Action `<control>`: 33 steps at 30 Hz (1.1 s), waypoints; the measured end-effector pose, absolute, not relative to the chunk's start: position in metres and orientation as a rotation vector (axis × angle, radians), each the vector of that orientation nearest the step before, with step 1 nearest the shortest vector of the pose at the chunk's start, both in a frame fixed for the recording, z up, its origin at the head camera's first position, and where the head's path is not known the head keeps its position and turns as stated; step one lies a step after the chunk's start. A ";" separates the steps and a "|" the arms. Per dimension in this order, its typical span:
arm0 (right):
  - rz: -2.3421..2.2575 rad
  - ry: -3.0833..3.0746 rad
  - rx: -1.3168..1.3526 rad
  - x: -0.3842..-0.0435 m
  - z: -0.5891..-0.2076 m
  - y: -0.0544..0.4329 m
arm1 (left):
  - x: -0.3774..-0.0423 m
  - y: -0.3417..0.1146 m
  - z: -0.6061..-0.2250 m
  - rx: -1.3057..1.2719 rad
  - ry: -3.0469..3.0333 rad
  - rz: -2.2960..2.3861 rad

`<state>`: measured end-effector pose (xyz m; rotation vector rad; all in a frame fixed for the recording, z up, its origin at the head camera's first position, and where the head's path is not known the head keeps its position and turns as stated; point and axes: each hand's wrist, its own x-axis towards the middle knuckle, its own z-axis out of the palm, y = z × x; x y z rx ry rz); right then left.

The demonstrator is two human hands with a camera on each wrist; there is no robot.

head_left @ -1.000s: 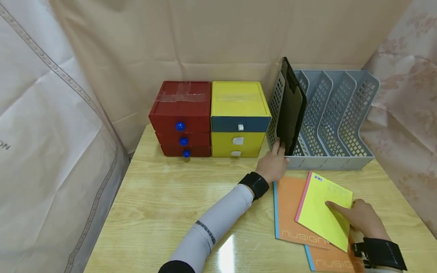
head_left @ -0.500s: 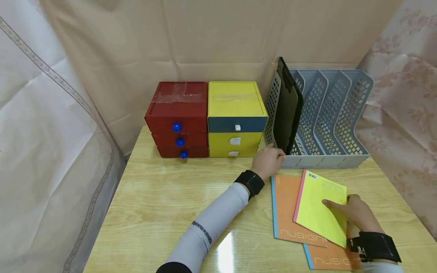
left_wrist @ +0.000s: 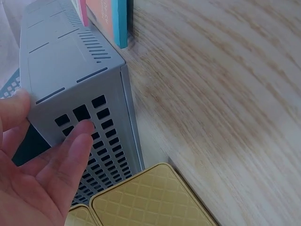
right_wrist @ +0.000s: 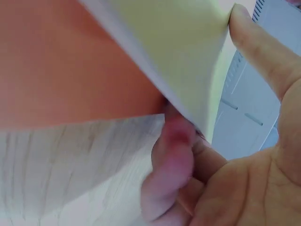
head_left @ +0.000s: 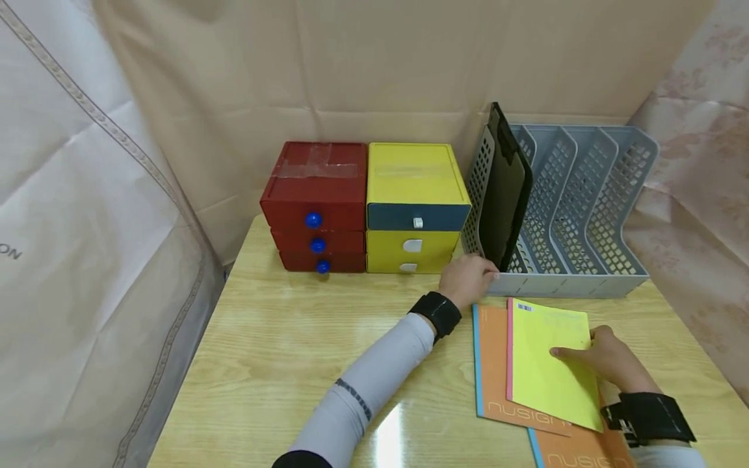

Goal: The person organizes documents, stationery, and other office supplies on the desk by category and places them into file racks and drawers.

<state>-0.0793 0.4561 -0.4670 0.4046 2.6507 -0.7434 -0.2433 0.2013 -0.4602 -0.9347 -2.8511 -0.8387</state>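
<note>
My right hand point(head_left: 614, 361) pinches the right edge of a yellow notebook point(head_left: 550, 351) with a pink spine, thumb on top and fingers beneath, as the right wrist view shows. Under it lie two orange notebooks point(head_left: 491, 364) with blue spines, partly covered. At the front left corner of a grey file rack point(head_left: 562, 286), my left hand point(head_left: 467, 281) holds the rack, thumb at the front edge and fingertips against the perforated side wall point(left_wrist: 106, 136). A dark clipboard point(head_left: 508, 195) stands tilted in the leftmost slot of the rack.
Left of the rack stands a yellow drawer box point(head_left: 415, 172) with one blue drawer. Beside it is a red drawer box point(head_left: 316, 182) with blue knobs. Beige cloth point(head_left: 398, 65) hangs behind the wooden table point(head_left: 281, 364).
The yellow notebook has turned so its spine stands nearly straight, with my right hand holding it. My left fingers have drawn down from the clipboard's lower edge to the rack's corner.
</note>
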 end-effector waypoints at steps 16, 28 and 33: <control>-0.677 2.777 0.339 -0.084 -0.465 0.422 | -0.210 0.180 -0.463 -0.987 -2.896 -0.692; -1.100 2.683 0.210 -0.070 -0.459 0.427 | -0.172 0.186 -0.476 -0.963 -3.150 -0.544; -1.327 2.553 0.177 -0.058 -0.446 0.429 | -0.179 0.180 -0.481 -1.009 -3.231 -0.841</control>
